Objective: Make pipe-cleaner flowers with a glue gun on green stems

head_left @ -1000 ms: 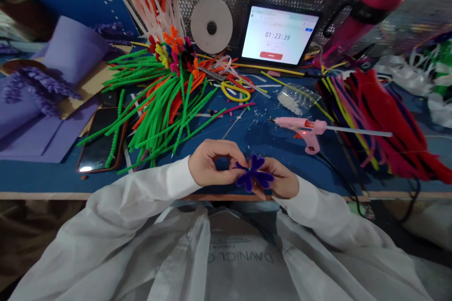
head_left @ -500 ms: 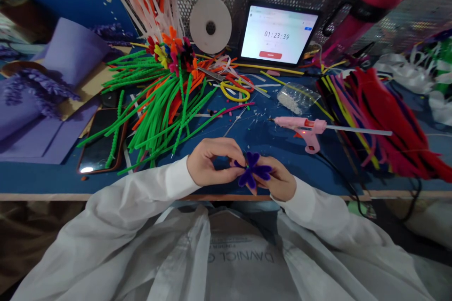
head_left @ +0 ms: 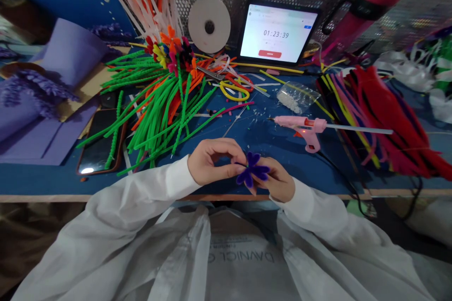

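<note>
A small purple pipe-cleaner flower sits between my two hands just above the near edge of the blue table. My right hand cups it from below and behind, fingers closed round its base. My left hand is curled, thumb and fingertips pinching one of its left petals. Both arms wear white sleeves.
A pink glue gun lies right of centre, cable trailing off the edge. A heap of green stems with finished flowers fills the left middle, beside a phone. Red and mixed pipe cleaners lie right; a tablet stands behind.
Both hands with the purple flower have shifted slightly left and turned it a little; the fingers keep working the petals. Nothing else moved.
</note>
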A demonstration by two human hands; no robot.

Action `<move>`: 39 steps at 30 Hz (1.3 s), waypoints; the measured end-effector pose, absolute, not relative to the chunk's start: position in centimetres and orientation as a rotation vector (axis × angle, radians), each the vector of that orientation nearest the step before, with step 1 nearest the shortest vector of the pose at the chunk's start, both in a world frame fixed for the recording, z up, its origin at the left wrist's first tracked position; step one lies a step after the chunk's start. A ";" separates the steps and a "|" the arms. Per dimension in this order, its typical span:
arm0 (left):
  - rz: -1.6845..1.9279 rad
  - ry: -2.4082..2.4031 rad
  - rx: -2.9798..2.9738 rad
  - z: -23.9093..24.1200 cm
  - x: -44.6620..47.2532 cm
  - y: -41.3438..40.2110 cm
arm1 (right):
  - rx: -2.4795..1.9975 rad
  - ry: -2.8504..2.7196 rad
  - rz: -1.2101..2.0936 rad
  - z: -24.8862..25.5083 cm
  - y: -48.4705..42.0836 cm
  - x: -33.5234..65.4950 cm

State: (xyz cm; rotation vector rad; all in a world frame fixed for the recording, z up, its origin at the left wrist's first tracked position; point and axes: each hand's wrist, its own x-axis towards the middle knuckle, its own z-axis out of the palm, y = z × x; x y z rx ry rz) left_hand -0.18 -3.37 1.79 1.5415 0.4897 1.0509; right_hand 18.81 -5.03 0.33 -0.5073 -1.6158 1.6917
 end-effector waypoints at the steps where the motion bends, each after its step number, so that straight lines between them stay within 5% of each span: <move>1: 1.047 0.479 1.520 1.7 -0.2 -3.4 | -0.514 -1.617 1.702 0.3 -5.1 18.8; 24: 0.586 0.488 0.942 2.6 0.0 -3.9 | -0.437 -1.552 1.796 -0.7 -5.0 19.5; 39: 0.590 0.493 0.749 1.8 0.3 -4.0 | -0.535 -1.759 1.805 0.2 -4.6 19.7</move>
